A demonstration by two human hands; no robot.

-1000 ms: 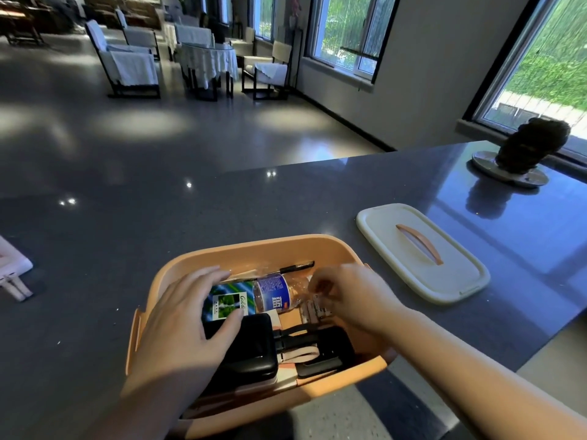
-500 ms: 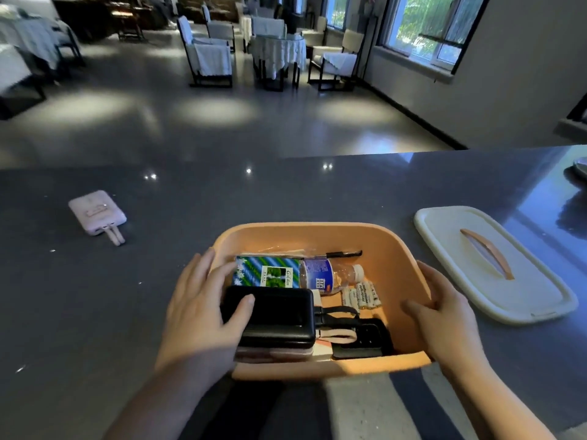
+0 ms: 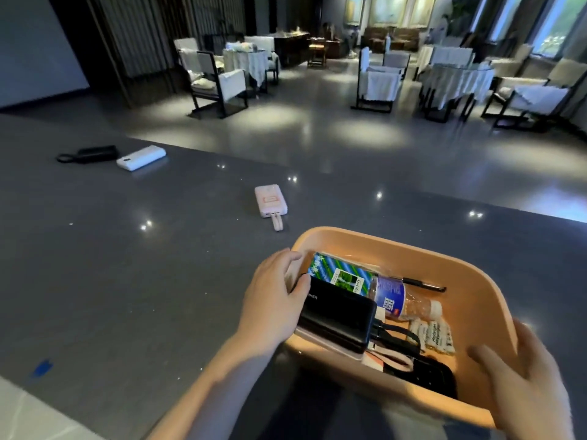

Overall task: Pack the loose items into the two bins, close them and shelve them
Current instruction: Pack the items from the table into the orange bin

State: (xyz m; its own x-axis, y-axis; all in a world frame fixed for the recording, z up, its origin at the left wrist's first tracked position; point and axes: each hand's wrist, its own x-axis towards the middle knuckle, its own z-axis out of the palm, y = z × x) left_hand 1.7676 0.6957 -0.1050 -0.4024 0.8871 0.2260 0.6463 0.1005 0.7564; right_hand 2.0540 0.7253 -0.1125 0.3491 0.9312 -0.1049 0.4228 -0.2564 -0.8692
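Landmark: the orange bin [image 3: 397,246], standing on the dark grey counter [image 3: 143,281] at the near edge, its near corner past that edge.
Left hand: the left hand [image 3: 273,300] lies at the bin's left rim, fingers loosely curved over it and thumb against the end of the black power bank [image 3: 336,315]; it touches but does not grip.
Right hand: the right hand [image 3: 524,389] cups the bin's near right corner from outside, fingers bent round the wall, holding it.
Inside the bin: the black power bank lies on a flatter pale item at the left; beyond it a green-printed packet [image 3: 340,274]; to the right a clear water bottle [image 3: 403,300] on its side; behind that a black pen [image 3: 422,284]; a pack of batteries [image 3: 432,338] near the right wall; black cables and a dark pouch nearest the person.
Still loose: a pink power bank [image 3: 271,201] with a short strap, on the counter just beyond the bin's left corner; a white power bank [image 3: 141,157] and, touching or just beside it, a black one with a cord [image 3: 92,153], well away to the far left.
Lid: not in view here.
Stage: judged mid-packing; three items are unpacked and the bin is uncovered.
Risk, tipping: with the corner overhanging, a pull or downward press from the right hand could drop the loaded bin off the counter.
Risk, closing: the stacked power bank sits high, so adding three more may stop a lid seating.
Risk, rolling: the bottle could roll onto the batteries if the bin is slid sharply.
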